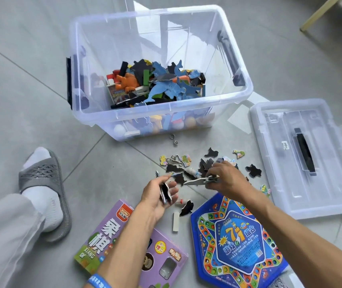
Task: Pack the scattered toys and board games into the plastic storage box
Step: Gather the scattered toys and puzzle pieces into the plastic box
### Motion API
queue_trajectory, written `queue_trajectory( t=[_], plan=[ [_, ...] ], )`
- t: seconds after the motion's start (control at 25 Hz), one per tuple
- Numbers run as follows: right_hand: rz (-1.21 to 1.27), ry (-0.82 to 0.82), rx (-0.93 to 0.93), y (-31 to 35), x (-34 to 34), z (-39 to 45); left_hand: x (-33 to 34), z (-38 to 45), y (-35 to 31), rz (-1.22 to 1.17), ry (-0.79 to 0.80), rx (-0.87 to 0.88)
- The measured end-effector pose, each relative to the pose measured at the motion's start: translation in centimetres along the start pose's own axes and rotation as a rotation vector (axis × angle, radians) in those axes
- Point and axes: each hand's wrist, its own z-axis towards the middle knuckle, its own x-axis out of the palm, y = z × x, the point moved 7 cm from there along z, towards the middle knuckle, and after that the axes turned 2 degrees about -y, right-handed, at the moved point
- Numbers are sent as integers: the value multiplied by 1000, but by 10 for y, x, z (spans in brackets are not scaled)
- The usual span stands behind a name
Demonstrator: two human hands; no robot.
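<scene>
The clear plastic storage box (240,94) stands on the floor ahead, partly filled with blue, black and orange toy pieces (161,84). Flat puzzle pieces (253,170), many black side up, lie scattered in front of it. My left hand (159,194) grips a small stack of these pieces upright. My right hand (226,177) pinches a flat grey-white piece (195,181) just above the floor. A purple board game box (112,238) lies under my left forearm. A blue star-shaped game board (236,244) lies under my right forearm.
The box's clear lid (311,159) with a black handle lies on the floor at right. Metal wire puzzles (173,160) sit near the box's front. A white block (176,222) lies between the games. My slippered foot (43,190) is at left.
</scene>
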Motion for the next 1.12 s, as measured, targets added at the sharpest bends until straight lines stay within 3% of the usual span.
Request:
queue_trajectory(
  t=[0.08,0.16,0.28,0.4,0.52,0.6,0.68,0.84,0.92,1.0,1.12],
  plan=[
    [563,112,142,26,-25,-14,10,-29,-8,-96,49,-12],
    [976,86,163,63,-63,-27,27,-62,-24,-168,140,21],
    [1350,-79,145,122,-134,-34,55,-125,-91,-287,271,185],
    [1573,-256,275,153,-196,-8,86,-170,-183,-318,327,334],
    [1476,-351,433,146,-230,6,96,-190,-228,-195,222,387],
    [1383,-480,477,114,-221,-11,84,-189,-215,-65,88,506],
    [1359,-532,517,72,-174,-40,66,-169,-167,62,-23,596],
    [1183,-447,881,-27,-33,-99,23,-90,-35,364,-262,457],
    [876,-443,957,-74,3,-117,28,-56,4,608,-257,422],
    [543,-395,964,-110,18,-126,52,-32,14,894,-199,498],
    [296,-260,1038,-139,39,-135,97,-1,16,1380,-145,655]
  ],
)
